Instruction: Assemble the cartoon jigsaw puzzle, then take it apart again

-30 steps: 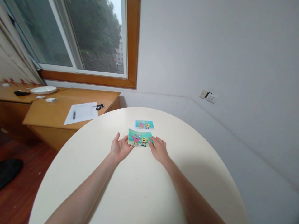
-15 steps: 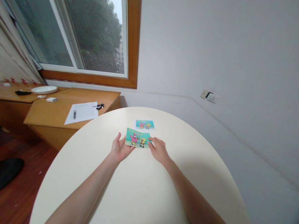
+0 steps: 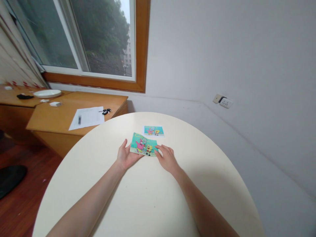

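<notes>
A bendy picture card [image 3: 143, 144] with cartoon characters on a turquoise ground is held up slightly over the round white table, its left side tilted upward. My left hand [image 3: 126, 156] lies palm up beneath its left and lower edge, thumb spread away and fingers stretched under it, partly hidden. At the right edge, my right hand [image 3: 166, 158] pinches the card between thumb and fingers. Just behind, a second card [image 3: 154, 131] with a similar cartoon scene and a white border lies flat on the table.
The round white table [image 3: 148, 197] fills the foreground. Left of it stands a wooden desk [image 3: 64, 117] with a printed sheet [image 3: 91, 117], keys [image 3: 106, 111], a small white box [image 3: 55, 104] and a white plate [image 3: 47, 93]. A wall socket [image 3: 225, 102] is at right.
The card has shifted slightly left and spread further over my left palm, its upper left corner a little higher. My right hand keeps its pinch and has moved slightly left.
</notes>
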A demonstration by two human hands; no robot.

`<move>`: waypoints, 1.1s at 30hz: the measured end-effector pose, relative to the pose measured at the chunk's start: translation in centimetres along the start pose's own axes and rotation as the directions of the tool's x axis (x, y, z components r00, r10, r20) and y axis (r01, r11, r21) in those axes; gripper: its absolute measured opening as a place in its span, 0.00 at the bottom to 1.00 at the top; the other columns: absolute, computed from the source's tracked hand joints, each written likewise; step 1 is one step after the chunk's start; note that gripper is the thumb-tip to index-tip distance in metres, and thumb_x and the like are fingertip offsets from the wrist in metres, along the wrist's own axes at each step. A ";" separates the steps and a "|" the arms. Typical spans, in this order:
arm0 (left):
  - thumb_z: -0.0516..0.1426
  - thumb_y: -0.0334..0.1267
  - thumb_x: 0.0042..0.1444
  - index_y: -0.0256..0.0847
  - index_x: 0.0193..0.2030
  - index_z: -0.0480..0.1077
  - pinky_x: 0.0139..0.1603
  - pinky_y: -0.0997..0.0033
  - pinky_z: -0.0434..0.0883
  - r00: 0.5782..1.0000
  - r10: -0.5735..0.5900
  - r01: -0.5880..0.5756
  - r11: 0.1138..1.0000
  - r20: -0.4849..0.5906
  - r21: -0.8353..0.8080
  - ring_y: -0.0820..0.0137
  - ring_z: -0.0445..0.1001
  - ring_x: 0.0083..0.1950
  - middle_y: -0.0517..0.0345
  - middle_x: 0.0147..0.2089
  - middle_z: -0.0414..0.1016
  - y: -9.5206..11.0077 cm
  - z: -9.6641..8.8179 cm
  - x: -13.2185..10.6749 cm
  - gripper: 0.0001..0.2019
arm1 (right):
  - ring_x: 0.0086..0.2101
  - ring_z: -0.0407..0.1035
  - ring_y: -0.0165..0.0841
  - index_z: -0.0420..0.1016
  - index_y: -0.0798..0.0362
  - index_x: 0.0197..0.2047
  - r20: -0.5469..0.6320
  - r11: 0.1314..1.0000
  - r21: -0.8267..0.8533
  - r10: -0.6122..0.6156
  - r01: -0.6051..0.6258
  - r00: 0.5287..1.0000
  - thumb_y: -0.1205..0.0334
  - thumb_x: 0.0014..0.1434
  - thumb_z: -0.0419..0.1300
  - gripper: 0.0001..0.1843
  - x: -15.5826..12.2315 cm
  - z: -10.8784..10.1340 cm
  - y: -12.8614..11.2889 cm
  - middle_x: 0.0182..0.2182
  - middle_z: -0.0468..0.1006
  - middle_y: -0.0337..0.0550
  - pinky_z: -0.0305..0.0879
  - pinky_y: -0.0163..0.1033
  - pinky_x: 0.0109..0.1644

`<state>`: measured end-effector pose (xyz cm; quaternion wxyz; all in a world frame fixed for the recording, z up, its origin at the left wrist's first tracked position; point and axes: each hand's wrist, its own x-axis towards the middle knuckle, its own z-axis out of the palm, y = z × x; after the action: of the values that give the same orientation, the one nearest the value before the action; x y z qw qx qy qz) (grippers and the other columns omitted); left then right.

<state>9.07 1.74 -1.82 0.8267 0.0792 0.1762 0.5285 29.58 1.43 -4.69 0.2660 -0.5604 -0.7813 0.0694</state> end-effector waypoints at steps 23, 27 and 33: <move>0.44 0.25 0.57 0.24 0.60 0.61 0.53 0.50 0.68 0.997 -0.077 0.074 0.977 0.004 0.198 0.54 0.74 0.49 0.39 0.46 0.77 -0.8 -0.4 0.8 0.23 | 0.54 0.63 0.37 0.68 0.48 0.53 0.027 0.998 0.021 -0.057 0.056 0.998 0.56 0.63 0.49 0.17 -0.1 -0.5 -0.2 0.49 0.75 0.45 0.53 0.47 0.57; 0.45 0.27 0.57 0.25 0.62 0.58 0.53 0.50 0.67 0.989 -0.128 0.118 0.985 0.078 0.124 0.53 0.73 0.51 0.37 0.50 0.74 -0.5 -0.8 0.7 0.24 | 0.54 0.63 0.36 0.68 0.48 0.53 0.026 0.997 0.023 -0.073 0.072 0.997 0.56 0.63 0.49 0.17 -0.1 -0.5 -0.3 0.49 0.75 0.45 0.53 0.46 0.57; 0.47 0.32 0.58 0.25 0.60 0.61 0.53 0.49 0.67 0.983 -0.179 0.171 0.975 0.043 0.140 0.51 0.72 0.52 0.34 0.51 0.73 -0.6 -0.6 0.3 0.23 | 0.53 0.64 0.35 0.68 0.48 0.53 0.031 0.995 0.036 -0.095 0.094 0.995 0.56 0.63 0.49 0.17 -0.1 -0.6 -0.5 0.49 0.75 0.46 0.52 0.47 0.59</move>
<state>9.48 1.74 -2.60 0.8673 0.1339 0.1951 0.4380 29.47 0.99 -3.99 0.2657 -0.5169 -0.8099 0.0793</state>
